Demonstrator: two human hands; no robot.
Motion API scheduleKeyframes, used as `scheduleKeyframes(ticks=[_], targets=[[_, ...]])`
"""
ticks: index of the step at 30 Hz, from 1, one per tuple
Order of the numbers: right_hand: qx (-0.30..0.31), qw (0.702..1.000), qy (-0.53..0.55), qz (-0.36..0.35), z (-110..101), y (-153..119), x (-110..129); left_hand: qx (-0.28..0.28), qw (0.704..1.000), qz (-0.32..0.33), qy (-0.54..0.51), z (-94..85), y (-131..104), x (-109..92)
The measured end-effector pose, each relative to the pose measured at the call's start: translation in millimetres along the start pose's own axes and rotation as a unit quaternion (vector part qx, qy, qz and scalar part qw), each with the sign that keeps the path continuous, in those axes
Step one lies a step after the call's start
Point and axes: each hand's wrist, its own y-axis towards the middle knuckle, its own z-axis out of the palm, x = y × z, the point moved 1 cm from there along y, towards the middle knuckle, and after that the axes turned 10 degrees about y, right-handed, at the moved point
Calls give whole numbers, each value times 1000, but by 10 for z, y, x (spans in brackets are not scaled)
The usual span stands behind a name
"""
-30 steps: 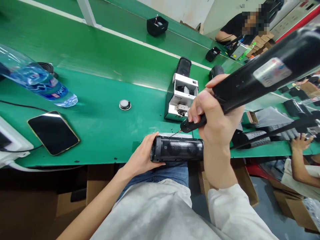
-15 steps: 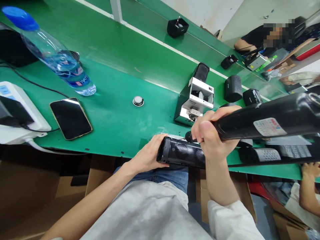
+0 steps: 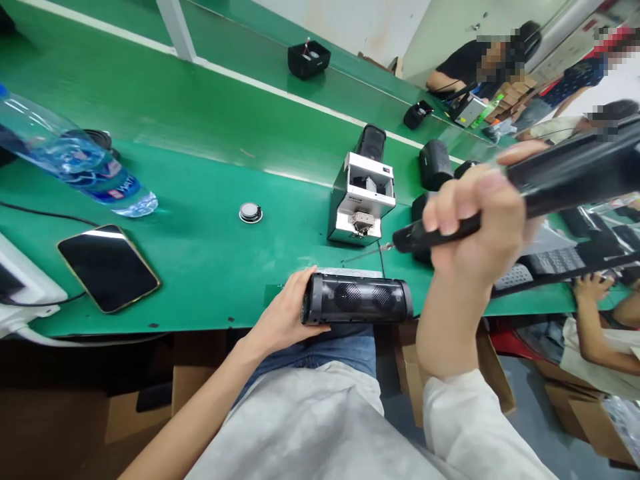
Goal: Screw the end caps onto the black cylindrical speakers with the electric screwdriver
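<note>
Gripping a black cylindrical speaker [image 3: 359, 299], lower centre of the frame, by its left end with the left hand [image 3: 283, 312], spread moderately wide across upper and lower sides; presenting as stiff, probably middling in weight, likely slippery along the glossy casing, and best taken by both end rims, away from the perforated discs. Clasping a black power screwdriver [image 3: 575, 170], right of frame, in a close-wrapped right hand [image 3: 483, 230], and pointing its thin bit [image 3: 367, 253] leftward near the speaker.

Near the front edge of the tabletop [image 3: 200, 260], the speaker [image 3: 359, 298] is placed right of the phone [image 3: 109, 268]; behind the phone, the bottle [image 3: 85, 163] is set; the machine [image 3: 369, 202] is positioned behind the speaker.
</note>
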Motion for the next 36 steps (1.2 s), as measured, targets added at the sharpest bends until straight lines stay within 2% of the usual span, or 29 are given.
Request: scheduleKeyframes(ticks=[2, 4, 10, 15, 20, 24, 31, 36], targets=[[-40, 996, -45, -63, -49, 183, -23, 0, 1000, -2, 5, 0, -2, 3], [-51, 990, -95, -86, -92, 296, -149, 4, 1000, -6, 6, -2, -1, 9], [-33, 985, -169, -30, -136, 329, -578, 6, 1000, -4, 7, -7, 4, 10], [-37, 989, -145, 16, -121, 396, -642, 4, 1000, -4, 11, -10, 6, 4], [-25, 991, -130, 9, -126, 397, -638, 4, 1000, -2, 17, -10, 10, 19], [-15, 992, -127, 16, -186, 278, -513, 0, 1000, 1, 17, -7, 11, 27], [-35, 994, -102, 7, -339, 128, 162, 4, 1000, -9, 22, -5, 8, 24], [-68, 992, -103, -19, -404, 91, 370, 8, 1000, -20, 21, -6, 7, 42]])
